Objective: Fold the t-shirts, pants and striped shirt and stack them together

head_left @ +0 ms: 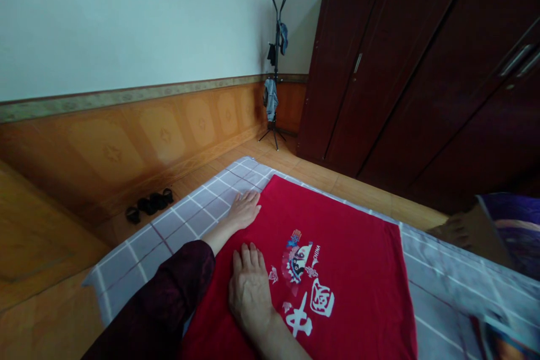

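- The left hand (244, 211) lies flat on the far left edge of the red cloth (350, 236), and its forearm comes out of a dark maroon sleeve (169, 292).
- The right hand (250, 292) presses flat on the cloth nearer the person, just left of a white and coloured print (301, 287) with an opera mask and Chinese characters.
- The fingers (248, 259) of both hands are open and spread, gripping nothing.
- The cloth lies spread out and smooth on a grey checked mat (442, 270), with no fold showing; its near end runs out of view.
- Open mat shows to the left of the cloth and along its right edge. Only a narrow strip shows beyond its far edge.
- A glossy purple magazine (506, 236) sits at the right edge of the view, and another printed item (502, 337) lies in the near right corner.
- Past the mat's far edge are a wooden floor (320, 177), a row of dark shoes (149, 203), a coat stand (275, 67) and a dark wardrobe (405, 67).
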{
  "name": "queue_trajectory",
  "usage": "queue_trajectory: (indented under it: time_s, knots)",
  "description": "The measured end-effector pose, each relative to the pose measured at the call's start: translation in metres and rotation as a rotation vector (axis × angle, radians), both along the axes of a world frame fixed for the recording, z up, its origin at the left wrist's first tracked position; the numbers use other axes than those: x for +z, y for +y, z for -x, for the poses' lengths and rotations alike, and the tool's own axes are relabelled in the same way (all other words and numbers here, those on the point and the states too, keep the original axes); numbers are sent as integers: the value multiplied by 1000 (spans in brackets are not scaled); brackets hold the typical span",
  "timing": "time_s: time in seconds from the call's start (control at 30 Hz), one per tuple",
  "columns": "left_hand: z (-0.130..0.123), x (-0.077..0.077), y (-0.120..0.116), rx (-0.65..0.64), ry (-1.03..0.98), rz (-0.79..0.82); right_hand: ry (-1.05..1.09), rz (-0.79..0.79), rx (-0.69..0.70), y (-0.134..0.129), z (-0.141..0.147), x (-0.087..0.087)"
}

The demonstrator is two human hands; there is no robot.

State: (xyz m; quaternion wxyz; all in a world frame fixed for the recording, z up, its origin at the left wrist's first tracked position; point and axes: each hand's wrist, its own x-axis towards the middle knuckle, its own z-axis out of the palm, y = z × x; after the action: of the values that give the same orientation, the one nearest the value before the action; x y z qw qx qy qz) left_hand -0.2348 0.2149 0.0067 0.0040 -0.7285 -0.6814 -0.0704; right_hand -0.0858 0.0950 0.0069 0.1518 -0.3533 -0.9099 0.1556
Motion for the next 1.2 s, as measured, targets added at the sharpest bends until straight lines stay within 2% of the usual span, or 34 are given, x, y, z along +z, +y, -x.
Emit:
queue_trajectory:
  time_s: [0.13, 0.27, 0.4, 0.57, 0.73, 0.83, 0.9, 0.97, 1.03, 1.1, 1.2]
  knots:
    - [1, -1, 26, -35, -3, 8, -2, 19, -4, 1, 0, -1]
    - [1, 1, 46, -6, -6, -7, -37, 27, 10, 1, 1, 1]
    - [-4, 1, 65, -76, -11, 26, -52, 28, 18, 2, 2, -2]
    - [-6, 1, 89, -20, -27, 30, -18, 20, 5, 2, 3, -14]
    - [-9, 15, 95, 14, -56, 21, 13, -5, -6, 1, 3, -21]
    - [-15, 29, 68, -23, -78, 3, 18, -15, 7, 2, 2, -20]
    - [-20, 37, 29, -88, -101, 7, 20, -19, 13, 2, 2, -17]
    - [-24, 38, -25, -189, -176, 21, 30, -31, 15, 2, 3, -14]
    - [-25, 32, -83, -236, -250, 34, 43, -46, 23, 2, 4, -11]
    - [-22, 19, -132, -219, -270, 18, 50, -64, 22, 2, 5, -9]
    - [-14, -6, -175, -186, -210, -66, 22, -106, 29, 2, 3, -8]
